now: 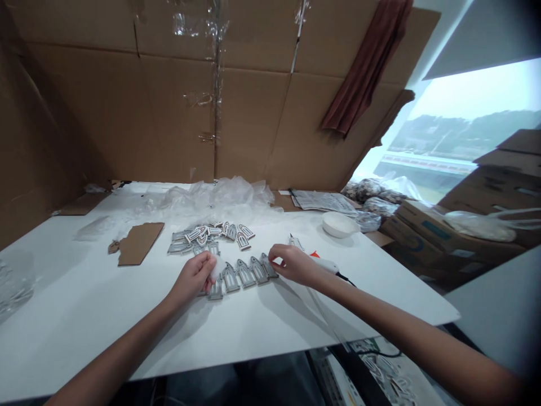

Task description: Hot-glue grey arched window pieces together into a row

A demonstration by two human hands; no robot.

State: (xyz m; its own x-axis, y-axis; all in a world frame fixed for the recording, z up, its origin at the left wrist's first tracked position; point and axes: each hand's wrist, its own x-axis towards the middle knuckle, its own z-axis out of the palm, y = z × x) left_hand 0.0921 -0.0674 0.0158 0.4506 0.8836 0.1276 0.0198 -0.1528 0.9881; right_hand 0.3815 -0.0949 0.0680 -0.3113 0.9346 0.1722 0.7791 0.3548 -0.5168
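"What's lying on the white table [97,321]?"

"A pile of small arched tags [211,237], a row of arched tags [243,273], a cardboard scrap [139,242], a white bowl [338,224]."

"Anything behind them?"

"Crumpled plastic [215,194]."

Soft white cotton fluff [216,267], flat grey arch pieces [244,274] with a dull look, smooth white table board [105,316], plain brown cardboard [127,113], thin shiny clear plastic [220,194]

Head-worn view, facing forward and down, near the white tabletop [80,321]
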